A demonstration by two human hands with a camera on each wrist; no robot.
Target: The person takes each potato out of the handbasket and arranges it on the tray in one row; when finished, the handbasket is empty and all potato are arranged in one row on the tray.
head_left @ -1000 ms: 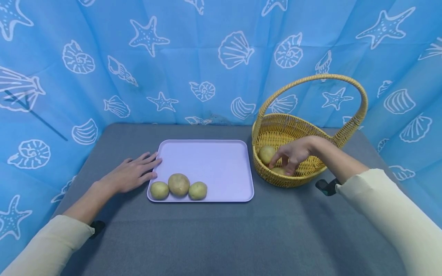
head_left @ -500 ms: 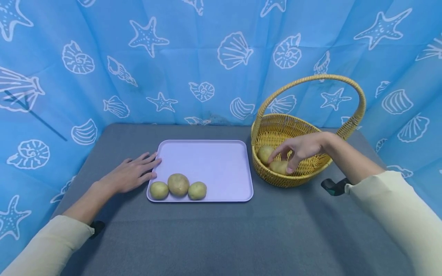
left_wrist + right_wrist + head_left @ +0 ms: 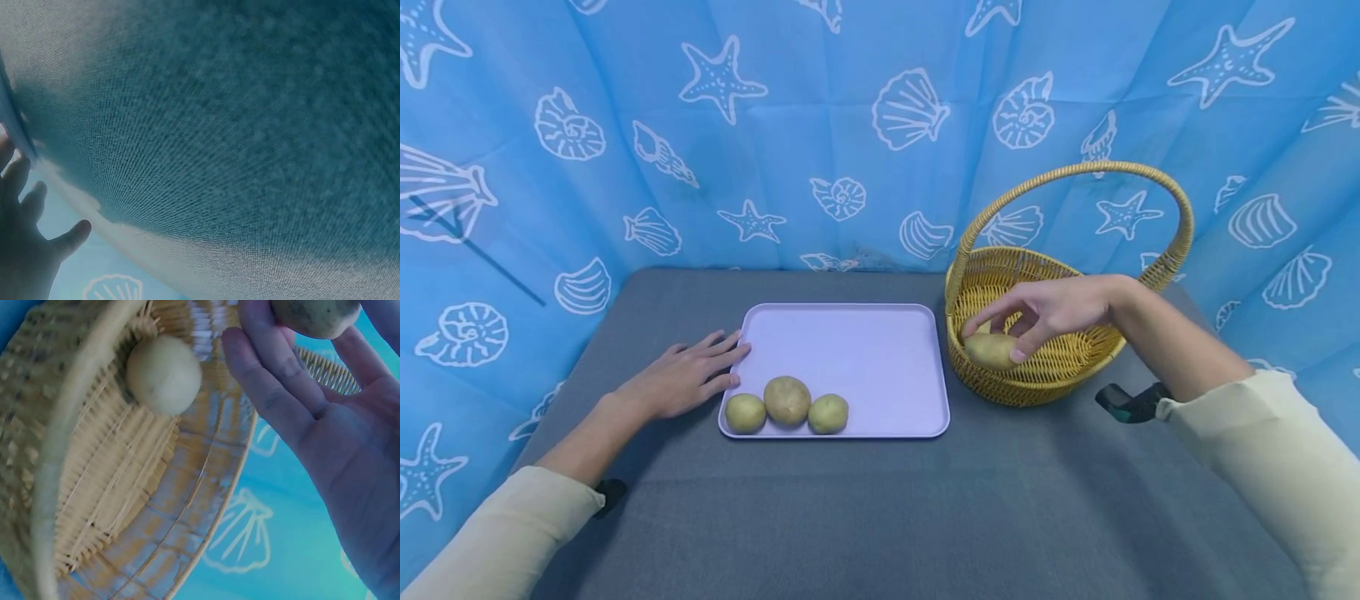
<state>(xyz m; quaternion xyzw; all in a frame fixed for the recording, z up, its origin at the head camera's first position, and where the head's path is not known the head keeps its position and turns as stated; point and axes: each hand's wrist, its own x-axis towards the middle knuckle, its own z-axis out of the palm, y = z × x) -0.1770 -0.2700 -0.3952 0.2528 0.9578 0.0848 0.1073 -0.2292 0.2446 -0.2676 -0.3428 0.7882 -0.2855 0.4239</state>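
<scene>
Over the wicker basket (image 3: 1037, 392), my right hand (image 3: 1060, 307) pinches a potato (image 3: 991, 351) between thumb and fingers. The right wrist view shows this potato (image 3: 317, 314) lifted above the rim, while another potato (image 3: 164, 375) lies inside the basket. My left hand (image 3: 681, 379) lies with fingers spread, its fingertips touching the left rim of the lilac tray (image 3: 850, 350). Along the tray's front edge sit three potatoes: a small one (image 3: 746, 413), a larger one (image 3: 787, 401) and another small one (image 3: 828, 414). In the left wrist view my left hand (image 3: 28, 237) appears dark.
A tall arched handle (image 3: 1093, 168) rises over the basket at the right. Grey cloth (image 3: 865, 517) covers the table, and a blue curtain (image 3: 775, 150) with shell prints hangs behind it.
My right hand has risen from inside the basket, bringing the pinched potato up with it and covering most of the other one. My left hand stays at the tray's rim.
</scene>
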